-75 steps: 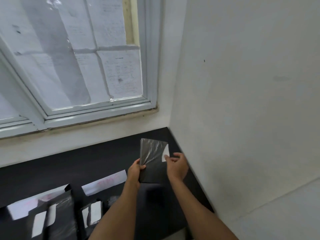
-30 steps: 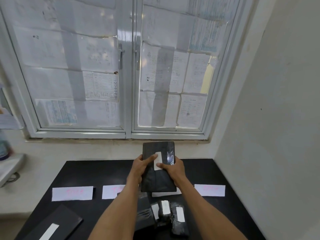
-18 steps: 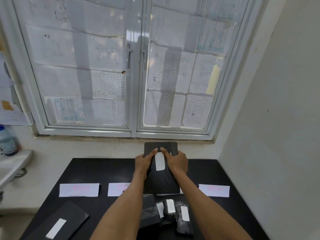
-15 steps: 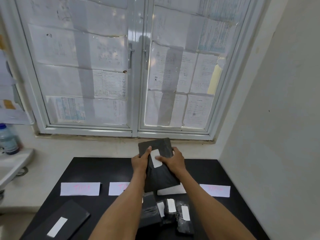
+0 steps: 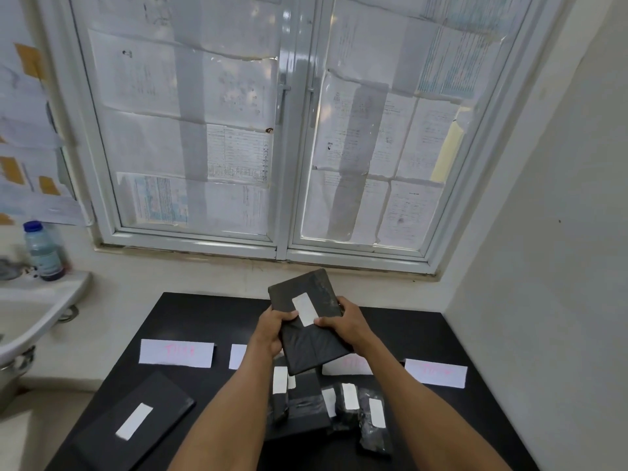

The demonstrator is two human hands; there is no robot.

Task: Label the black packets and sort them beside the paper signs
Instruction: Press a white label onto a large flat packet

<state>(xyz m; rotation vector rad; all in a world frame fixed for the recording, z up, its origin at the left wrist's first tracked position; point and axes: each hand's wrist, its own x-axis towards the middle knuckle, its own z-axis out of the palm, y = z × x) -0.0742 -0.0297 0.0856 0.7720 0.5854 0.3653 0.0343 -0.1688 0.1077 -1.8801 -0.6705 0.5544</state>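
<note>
Both hands are raised over the black table (image 5: 210, 317) and share 1 black packet (image 5: 314, 348), which is tilted with its top leaning left. The left hand (image 5: 272, 331) is curled round the packet's left edge, its thumb lying across the front. The right hand (image 5: 345, 326) clamps the right edge, with fingers wrapped behind and the thumb pressing the front at the lower end of the white label (image 5: 304, 309) stuck there. The packet is off the table, above the middle of the row of signs. Below the forearms, at the near left of the table, a large flat packet (image 5: 159, 399) lies face up with 1 white strip on it. Under the wrists sits a cluster of smaller packets (image 5: 306, 411), each showing a white label; they touch or overlap one another. Beyond them runs a row of 4 paper signs with pink writing too blurred to read: the leftmost sign (image 5: 176, 351) and the rightmost sign (image 5: 435, 372) lie in full view, while the 2 between are partly hidden by the arms and the held packet. To the far left a white sink (image 5: 37, 311) juts out; what its basin holds cannot be seen. A blue-capped bottle (image 5: 44, 251) stands on its back ledge. Farthest off, a white-framed window (image 5: 282, 137) is covered with printed sheets.
</note>
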